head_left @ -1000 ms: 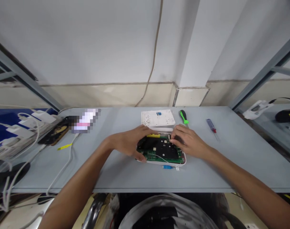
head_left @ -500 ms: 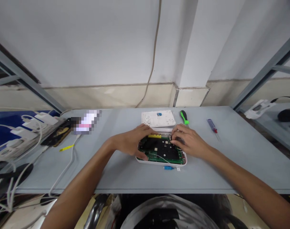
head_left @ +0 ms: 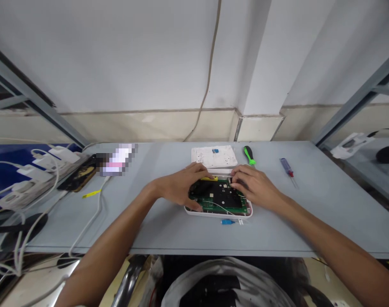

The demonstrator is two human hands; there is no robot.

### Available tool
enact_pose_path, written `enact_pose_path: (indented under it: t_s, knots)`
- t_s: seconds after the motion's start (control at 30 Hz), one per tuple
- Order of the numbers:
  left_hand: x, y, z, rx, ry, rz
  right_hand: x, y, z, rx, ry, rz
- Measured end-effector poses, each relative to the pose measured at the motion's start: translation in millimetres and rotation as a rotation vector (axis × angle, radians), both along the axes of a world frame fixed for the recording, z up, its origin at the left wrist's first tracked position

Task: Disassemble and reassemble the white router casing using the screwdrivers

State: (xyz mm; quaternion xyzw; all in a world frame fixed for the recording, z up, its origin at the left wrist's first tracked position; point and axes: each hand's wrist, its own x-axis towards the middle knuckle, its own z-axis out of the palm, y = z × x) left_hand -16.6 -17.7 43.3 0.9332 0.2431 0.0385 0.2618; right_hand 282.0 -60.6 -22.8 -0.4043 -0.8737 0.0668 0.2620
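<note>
An opened white electronics housing [head_left: 191, 212] lies on the table with a green circuit board [head_left: 210, 207] inside. A black plate covers much of the board, and a yellow strip runs along its far side. My left hand [head_left: 178, 185] grips the housing's left end, thumb at the near edge and fingers over the far edge. At the far right corner, my right hand [head_left: 253, 185] has its fingers bent together over the board; what they pinch is hidden. A thin white fibre loops across the board. Close to the near edge lies a blue fibre connector [head_left: 227, 222].
Behind the housing lies a white cover [head_left: 213, 157]. A green-black screwdriver [head_left: 249, 155] and a purple-handled screwdriver [head_left: 286, 167] lie to the right. On the left are a lit phone [head_left: 119, 160], a dark phone [head_left: 79, 175], and a power strip [head_left: 31, 179] with chargers and white cables.
The camera view has shifted slightly. My left hand keeps its hold on the housing, and my right fingers stay at its far right corner with only a small shift.
</note>
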Motion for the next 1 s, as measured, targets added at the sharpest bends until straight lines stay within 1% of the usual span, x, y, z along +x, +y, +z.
enact_pose_path:
  t_s: [0.17, 0.3, 0.43, 0.63, 0.83, 1.0]
  knots:
    - [-8, 4, 4.3, -0.055, -0.034, 0.013, 2, -1, 3.2, -0.026, -0.062, -0.017]
    - [-15, 9, 2.1, -0.085, 0.0, 0.059, 3, 0, 4.7, -0.037, -0.084, -0.032]
    - [-14, 11, -0.6, -0.091, -0.002, 0.064, 3, -1, 6.0, -0.048, -0.099, -0.047]
    - [-8, 6, 1.6, -0.109, 0.027, 0.059, 1, -4, 10.4, -0.069, -0.149, -0.097]
    - [-2, -2, 5.7, -0.088, 0.048, 0.091, -1, -2, 7.2, -0.065, -0.076, -0.138]
    - [-4, -2, 9.5, -0.114, 0.09, 0.135, 0, 1, 5.0, -0.087, -0.013, -0.096]
